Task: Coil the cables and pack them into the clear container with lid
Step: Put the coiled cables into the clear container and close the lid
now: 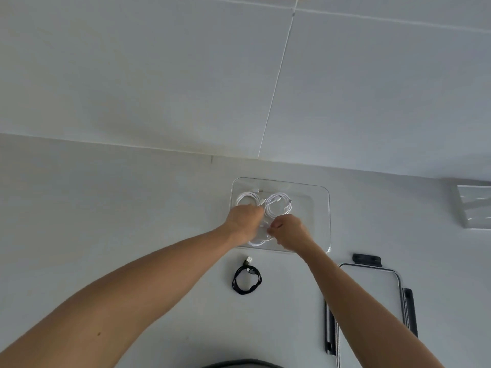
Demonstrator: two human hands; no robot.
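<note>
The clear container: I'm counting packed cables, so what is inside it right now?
Inside the clear container lie two white coils at the back. A third white coil sits nearer, mostly covered by the left hand and right hand.

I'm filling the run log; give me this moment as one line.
both hands placing third white cable | clear container | black cable on table | lid off

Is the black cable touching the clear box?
Apart. The head view shows bare white table between the coiled black cable and the clear box's near rim.
</note>
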